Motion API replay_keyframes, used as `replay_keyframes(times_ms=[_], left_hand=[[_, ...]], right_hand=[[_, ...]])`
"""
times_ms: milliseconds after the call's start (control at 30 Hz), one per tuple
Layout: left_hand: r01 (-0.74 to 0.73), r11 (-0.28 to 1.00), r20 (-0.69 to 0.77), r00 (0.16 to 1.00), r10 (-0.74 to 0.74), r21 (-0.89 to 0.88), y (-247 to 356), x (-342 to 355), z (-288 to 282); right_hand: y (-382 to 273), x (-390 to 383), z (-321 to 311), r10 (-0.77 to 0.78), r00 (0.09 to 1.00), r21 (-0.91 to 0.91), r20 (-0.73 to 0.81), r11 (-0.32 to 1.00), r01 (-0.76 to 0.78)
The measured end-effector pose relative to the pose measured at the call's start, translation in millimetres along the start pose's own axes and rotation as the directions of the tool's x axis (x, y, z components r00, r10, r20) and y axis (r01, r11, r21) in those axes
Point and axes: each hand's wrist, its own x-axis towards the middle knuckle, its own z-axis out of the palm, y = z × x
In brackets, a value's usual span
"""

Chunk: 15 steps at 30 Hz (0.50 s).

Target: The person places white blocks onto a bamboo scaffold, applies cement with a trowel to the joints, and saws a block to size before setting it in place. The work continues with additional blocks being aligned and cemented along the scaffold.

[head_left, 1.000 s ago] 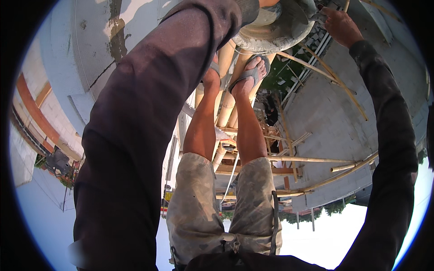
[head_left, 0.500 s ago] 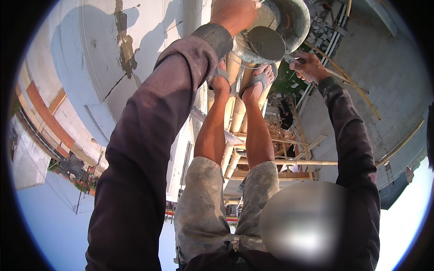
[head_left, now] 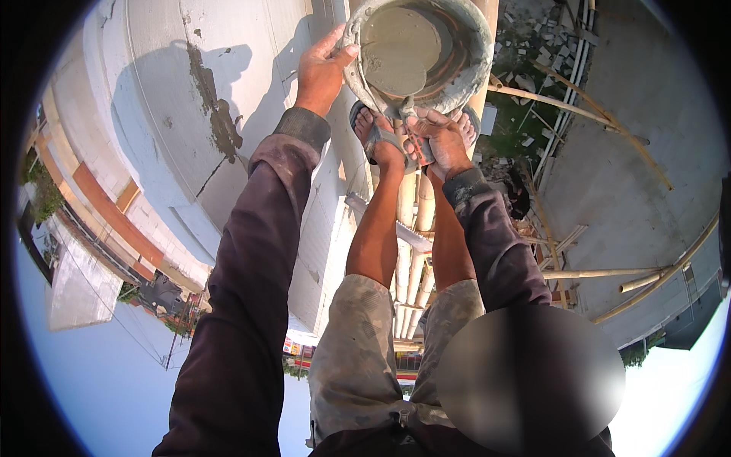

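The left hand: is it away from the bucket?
No, the left hand grips the left side of the bucket.

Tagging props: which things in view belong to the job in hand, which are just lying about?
In use:
mortar-caked bucket, left hand gripping its rim
wet grey mortar inside
right hand near rim, hold unclear

Apparently lying about:
white rubble
pale pipes

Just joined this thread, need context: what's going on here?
A person's left hand grips the left rim of a grey-smeared bucket with grey, wet-looking mix inside. The right hand is at the near rim, fingers curled; whether it holds anything is hard to tell. The bucket is above the person's sandalled feet, over bamboo poles.
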Motion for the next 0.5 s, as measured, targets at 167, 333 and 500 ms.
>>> replay_keyframes(times_ms=[167,333,500], left_hand=[[0.188,0.928,-0.071,0.972,-0.222,-0.323,-34.8,-28.7,0.1],[0.276,0.81,-0.125,0.912,-0.39,-0.517,-70.6,-67.8,40.3],[0.214,0.756,-0.076,0.941,-0.329,-0.618,-67.7,-73.5,42.5]], right_hand=[[10.1,-7.3,26.2,0.039,0.998,0.074,-0.042,0.997,-0.036],[15.8,3.0,30.6,-0.026,1.0,0.124,-0.002,0.992,0.026],[-11.0,-11.2,-2.3,-0.098,0.981,-0.36,-0.169,0.932,0.031]])
